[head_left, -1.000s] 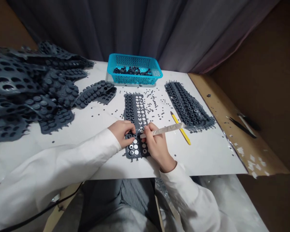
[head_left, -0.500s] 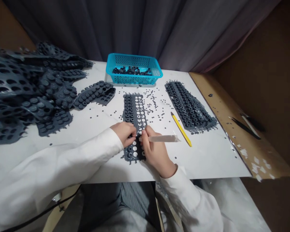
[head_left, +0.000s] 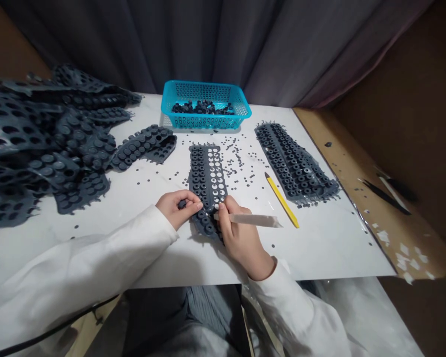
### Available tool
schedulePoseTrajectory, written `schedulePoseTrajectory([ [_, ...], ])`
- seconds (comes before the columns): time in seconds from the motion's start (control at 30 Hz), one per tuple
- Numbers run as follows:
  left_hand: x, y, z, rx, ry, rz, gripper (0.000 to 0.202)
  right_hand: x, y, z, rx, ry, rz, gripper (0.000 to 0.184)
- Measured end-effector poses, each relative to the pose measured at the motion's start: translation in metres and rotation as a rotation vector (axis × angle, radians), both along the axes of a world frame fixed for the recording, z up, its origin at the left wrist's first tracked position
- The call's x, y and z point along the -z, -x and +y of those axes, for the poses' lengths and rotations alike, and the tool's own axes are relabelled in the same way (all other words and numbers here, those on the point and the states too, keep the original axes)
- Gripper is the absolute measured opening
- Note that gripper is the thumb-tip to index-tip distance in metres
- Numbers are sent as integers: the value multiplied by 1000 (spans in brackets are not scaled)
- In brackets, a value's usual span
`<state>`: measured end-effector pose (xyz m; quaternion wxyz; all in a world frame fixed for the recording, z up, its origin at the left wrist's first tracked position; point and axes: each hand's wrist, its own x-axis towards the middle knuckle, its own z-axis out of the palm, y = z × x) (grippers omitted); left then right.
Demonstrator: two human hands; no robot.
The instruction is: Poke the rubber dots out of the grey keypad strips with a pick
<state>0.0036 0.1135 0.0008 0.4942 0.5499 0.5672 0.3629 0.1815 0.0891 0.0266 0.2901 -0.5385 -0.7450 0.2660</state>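
A dark grey rubber sheet (head_left: 198, 171) with rows of round plugs and see-through holes lies in front of me; its near end is bent up from the table. My left hand (head_left: 174, 208) is closed at the sheet's left edge, with a small dark rubber plug (head_left: 182, 204) in its curled fingers. At the sheet's right edge, my right hand (head_left: 243, 238) is closed around a pale, flat-sided stick (head_left: 258, 220) that points right. Its thumb and fingertips touch the sheet; the stick's inner end is partly hidden by them.
A turquoise basket (head_left: 207, 122) with dark plugs stands at the back. Rubber sheets are heaped (head_left: 70, 134) at left; another sheet (head_left: 295, 163) lies at right beside a yellow pen-like tool (head_left: 282, 201). Small dark discs are scattered about. Black-handled tweezers-like tools (head_left: 386, 196) lie far right.
My left hand has moved left off the sheet's middle and now has a small plug in its fingers. The sheet's near end has bent up. My right hand stays about where it was.
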Motion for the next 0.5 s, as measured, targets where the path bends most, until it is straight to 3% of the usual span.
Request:
schedulePoseTrajectory([
  [0.2,-6,8,11,-246,97,-252,30,0,1,-2,18,18,7,25],
  [0.5,-19,9,18,-107,325,-518,30,7,-3,-3,170,74,362,34],
])
